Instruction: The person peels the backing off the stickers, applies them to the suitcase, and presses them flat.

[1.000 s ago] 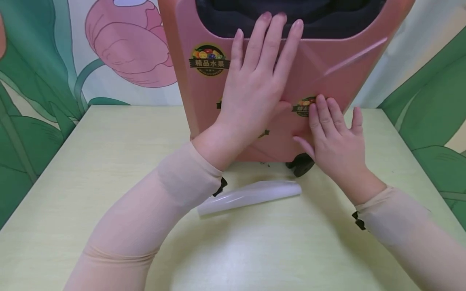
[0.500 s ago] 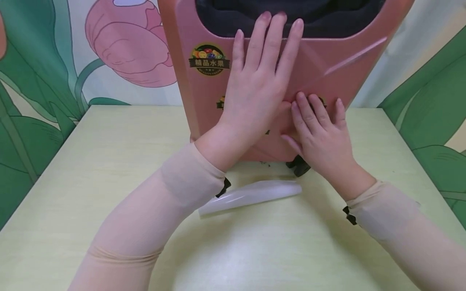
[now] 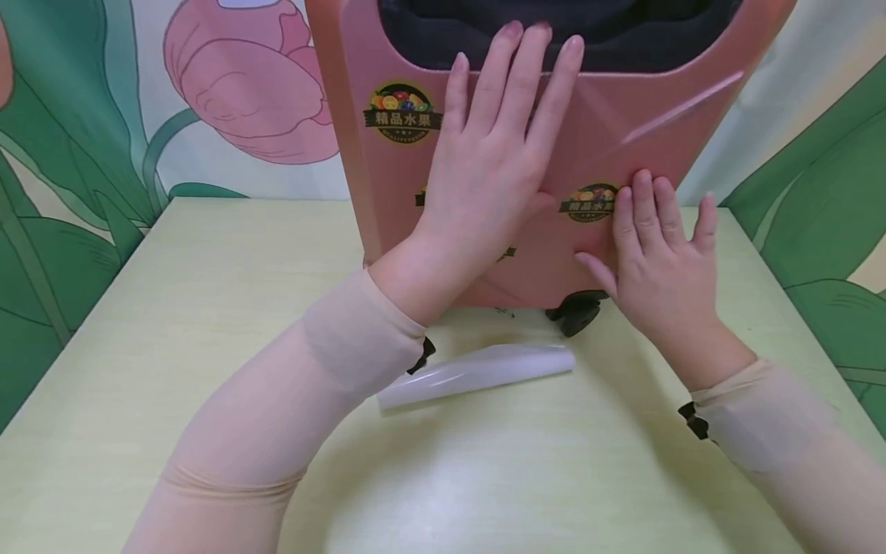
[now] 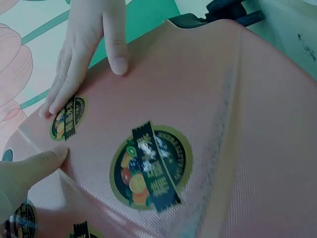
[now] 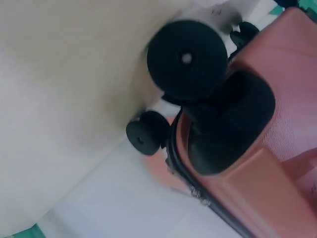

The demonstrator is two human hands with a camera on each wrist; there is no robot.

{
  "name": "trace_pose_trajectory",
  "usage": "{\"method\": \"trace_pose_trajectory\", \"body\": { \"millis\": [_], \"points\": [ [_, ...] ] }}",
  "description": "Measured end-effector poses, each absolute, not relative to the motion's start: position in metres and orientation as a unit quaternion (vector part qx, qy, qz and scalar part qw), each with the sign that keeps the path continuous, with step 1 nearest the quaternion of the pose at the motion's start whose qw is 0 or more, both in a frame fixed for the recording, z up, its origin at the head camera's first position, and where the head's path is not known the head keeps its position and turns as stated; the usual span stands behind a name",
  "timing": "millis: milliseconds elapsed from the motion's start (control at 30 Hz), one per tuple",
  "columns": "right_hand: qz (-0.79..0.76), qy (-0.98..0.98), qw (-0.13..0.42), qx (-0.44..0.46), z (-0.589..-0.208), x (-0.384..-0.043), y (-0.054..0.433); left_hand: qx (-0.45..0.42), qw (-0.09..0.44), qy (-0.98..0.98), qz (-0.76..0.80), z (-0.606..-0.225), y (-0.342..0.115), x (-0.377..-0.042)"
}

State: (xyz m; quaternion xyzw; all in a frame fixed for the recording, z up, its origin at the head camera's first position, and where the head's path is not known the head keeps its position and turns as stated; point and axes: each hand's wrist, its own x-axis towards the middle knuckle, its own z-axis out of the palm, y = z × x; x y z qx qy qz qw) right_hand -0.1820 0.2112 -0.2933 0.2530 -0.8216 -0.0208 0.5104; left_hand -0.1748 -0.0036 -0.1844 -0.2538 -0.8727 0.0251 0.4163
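Note:
A rose-pink hard-shell suitcase (image 3: 623, 115) stands upright on its wheels, with a black recessed panel (image 3: 623, 38) on its face. My left hand (image 3: 484, 169) lies flat on that face, fingers straight and tips over the panel's lower edge. At the lower right, my right hand (image 3: 667, 269) has its fingers extended against the suitcase, tips beside a round fruit sticker (image 3: 588, 203). Another fruit sticker (image 3: 401, 113) is at the upper left; others are partly hidden behind my left hand. In the left wrist view a large sticker (image 4: 151, 166) shows close up, with my left thumb (image 4: 37, 168) nearby.
A rolled sheet of glossy whitish film (image 3: 484, 373) lies on the pale table (image 3: 242, 323) in front of the suitcase. Black caster wheels (image 5: 187, 59) support the case. Behind it hangs a curtain (image 3: 256, 92) printed with flowers and leaves.
My right hand first slid left over the lower right sticker, then moved back right, so that sticker shows again. My left hand has stayed almost still on the suitcase.

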Motion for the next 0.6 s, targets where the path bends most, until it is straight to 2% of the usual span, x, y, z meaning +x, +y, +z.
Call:
{"method": "trace_pose_trajectory", "body": {
  "millis": [267,600],
  "points": [
    [-0.054,-0.802,0.484,0.346,-0.305,-0.18,0.193,-0.256,0.426,-0.868,0.012,-0.185,0.0,-0.175],
    [-0.051,-0.809,0.499,0.306,-0.306,-0.179,0.211,-0.257,0.411,-0.874,0.031,-0.184,-0.004,-0.175]
  ]
}}
